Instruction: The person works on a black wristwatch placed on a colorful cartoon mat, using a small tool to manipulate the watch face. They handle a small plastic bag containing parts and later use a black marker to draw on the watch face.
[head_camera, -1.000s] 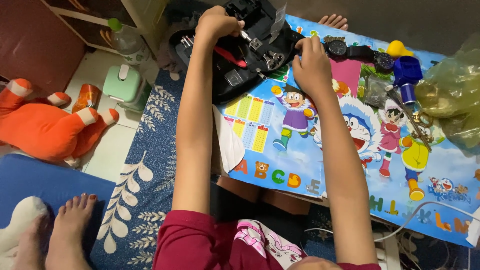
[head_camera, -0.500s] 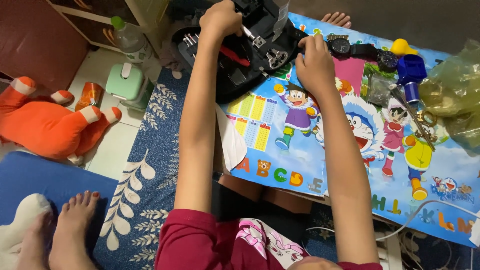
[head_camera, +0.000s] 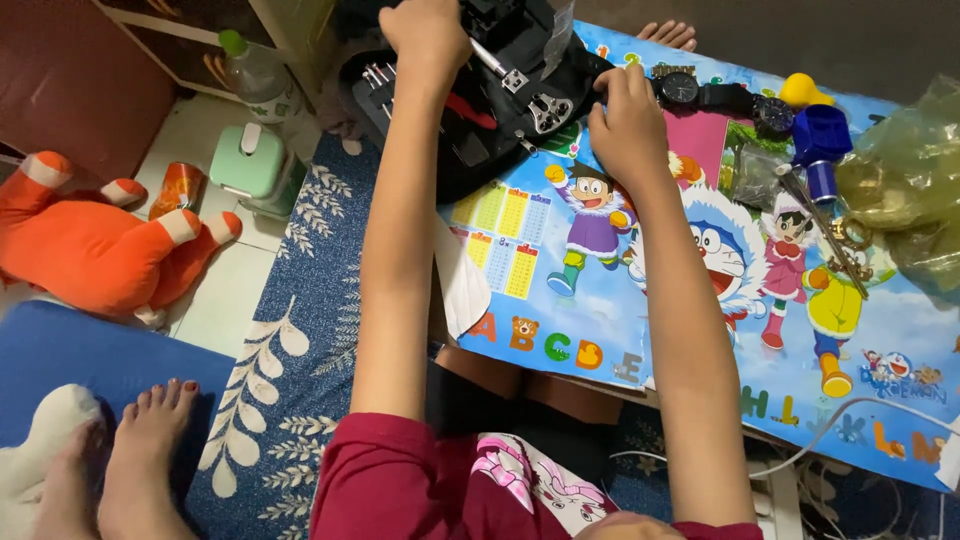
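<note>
Gripping a slim metal tool (head_camera: 497, 66), the left hand (head_camera: 428, 30) reaches into the open black tool case (head_camera: 470, 150) at the cartoon-printed table's (head_camera: 600, 320) far edge. Inside it, small metal tools sit in slots. Right hand (head_camera: 628, 122) rests with fingers curled on the case's near rim, grasping nothing I can make out.

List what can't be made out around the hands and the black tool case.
- Left hand: fingers hidden by its own back, head view; grip unclear.
- Black tool case: top cut off by frame edge.
- Right hand: fingertips curl under.
- Wristwatches: dials too small.
</note>
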